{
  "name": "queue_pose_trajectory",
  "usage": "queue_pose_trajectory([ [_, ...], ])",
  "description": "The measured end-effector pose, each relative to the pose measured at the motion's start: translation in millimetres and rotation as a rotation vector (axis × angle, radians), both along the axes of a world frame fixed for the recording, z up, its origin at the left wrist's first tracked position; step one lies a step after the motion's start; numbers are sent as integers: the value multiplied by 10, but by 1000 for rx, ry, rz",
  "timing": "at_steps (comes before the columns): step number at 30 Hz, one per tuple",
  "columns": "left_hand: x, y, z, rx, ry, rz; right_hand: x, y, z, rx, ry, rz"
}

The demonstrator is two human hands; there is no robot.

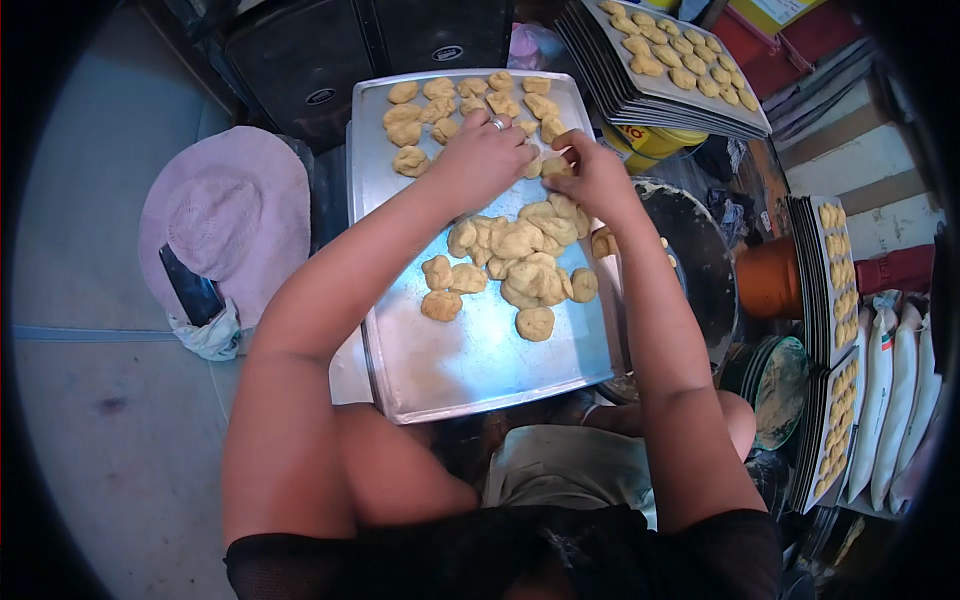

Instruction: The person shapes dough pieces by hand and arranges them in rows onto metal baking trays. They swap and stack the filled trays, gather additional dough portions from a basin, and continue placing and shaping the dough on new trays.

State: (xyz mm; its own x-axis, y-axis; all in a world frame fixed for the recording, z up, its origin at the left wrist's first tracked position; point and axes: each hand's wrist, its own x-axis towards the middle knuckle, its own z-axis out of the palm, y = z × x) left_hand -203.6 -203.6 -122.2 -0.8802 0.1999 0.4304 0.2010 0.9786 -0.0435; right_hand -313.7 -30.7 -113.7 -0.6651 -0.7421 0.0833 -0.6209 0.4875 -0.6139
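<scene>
A metal baking tray (470, 385) lies in front of me with lumps of yellowish dough on it. Separate dough pieces (403, 133) stand in loose rows at its far end. A larger heap of dough (535, 255) is piled near the middle, with a few single lumps beside it. My left hand (488, 160), a ring on one finger, is bent over the far pieces, its fingertips closed at a small piece of dough (532, 168) that they partly hide. Close beside it, my right hand (597, 180) pinches another piece of dough (556, 168) between thumb and fingers.
A pink hat (215, 205) with a phone (190, 285) on it lies at left. Stacked trays of shaped dough (690, 60) stand at back right, with more trays (835, 420) on the right. A dark basin (700, 260) and an orange pot (768, 278) sit beyond my right arm.
</scene>
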Motion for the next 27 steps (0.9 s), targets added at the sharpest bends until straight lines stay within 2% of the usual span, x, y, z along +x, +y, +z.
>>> queue_pose_trajectory([
  [2, -68, 11, -18, 1, -25, 18, -116, 43, 2, -60, -62, -72],
  [5, -116, 64, -58, -10, -28, 53, -246, 45, -175, -257, 197, 85],
  [8, -77, 80, -49, 44, 72, 79, -208, 18, -185, -243, 99, 21],
  [9, -33, 88, -33, 78, 120, 85, -203, 45, -179, -226, 205, 30],
  [11, 192, 76, 169, 196, -107, 112, -190, 135, -138, -189, 423, 51],
  [14, 741, 59, 549, 294, -544, 124, 74, 297, 67, -214, -25, 78],
  [17, 1118, 18, 399, 605, -675, -15, 385, 433, 66, 52, 81, 365],
  [18, 1158, -34, 438, 622, -679, -27, 370, 433, 166, 101, -88, 411],
  [21, 1210, -289, 452, 635, -564, -34, 305, 395, 167, 74, -346, 480],
  [22, 1239, -272, 567, 761, -556, 147, 328, 328, 113, -58, -384, 452],
  [25, 1249, -518, 546, 783, -462, 273, 450, 22, 227, -50, -424, 325],
  [27, 1186, -628, 379, 799, -337, 271, 576, -248, 79, -119, -168, 298],
])
